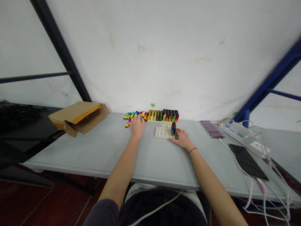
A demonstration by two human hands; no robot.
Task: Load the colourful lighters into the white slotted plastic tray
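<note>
My left hand [137,125] reaches onto a loose pile of bright lighters [131,115] lying near the wall; its fingertips bend over them, and what they hold is too small to tell. My right hand [181,138] rests at the right end of a white tray with round holes [162,132], its thumb along the near edge and fingers beside a few upright lighters [173,128] standing in it. Behind the tray, rows of upright lighters [171,115] stand against the wall, yellowish ones on the left and dark-topped ones on the right.
An open cardboard box [77,117] lies at the table's left. On the right are a power strip [246,138], a dark phone [248,161], a blurred-out item [213,129] and white cables. Metal frames rise at both sides.
</note>
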